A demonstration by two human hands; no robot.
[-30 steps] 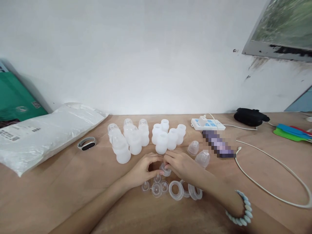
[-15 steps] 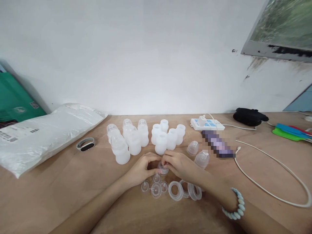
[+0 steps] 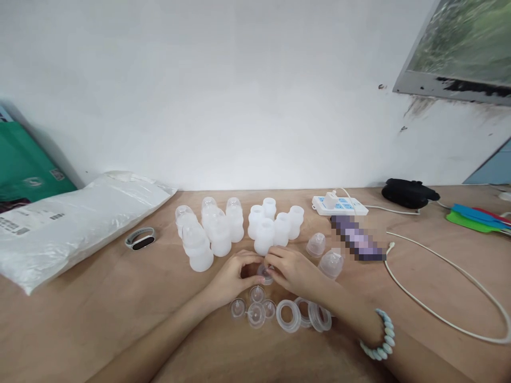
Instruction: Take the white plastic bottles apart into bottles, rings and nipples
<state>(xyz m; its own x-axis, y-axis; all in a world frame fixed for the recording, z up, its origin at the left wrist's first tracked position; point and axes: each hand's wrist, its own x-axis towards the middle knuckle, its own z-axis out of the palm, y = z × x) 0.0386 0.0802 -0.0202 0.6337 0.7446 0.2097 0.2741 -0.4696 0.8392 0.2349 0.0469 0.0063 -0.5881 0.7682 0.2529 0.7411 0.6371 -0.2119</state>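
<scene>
Both my hands meet over the middle of the wooden table [image 3: 99, 319]. My left hand [image 3: 233, 276] and my right hand [image 3: 293, 270] have their fingers pinched together on one small clear plastic piece [image 3: 265, 273], a ring or teat that I cannot tell apart. Just in front of them lie several clear teats [image 3: 255, 311] and clear screw rings [image 3: 288, 315]. Behind my hands stand two groups of small white bottles: capped ones [image 3: 209, 231] on the left and uncapped ones [image 3: 273, 223] on the right. Two clear dome caps [image 3: 325, 255] lie beside my right hand.
A large white plastic bag [image 3: 72, 221] lies at the left with a wristband [image 3: 139, 238] next to it. A white power strip [image 3: 339, 205], a blurred-out object [image 3: 357, 239], a white cable [image 3: 451, 287], a black item [image 3: 405, 192] and coloured flat pieces [image 3: 477, 218] occupy the right.
The view has shifted a little. My hands stay together on the small clear piece, with only slight finger movement.
</scene>
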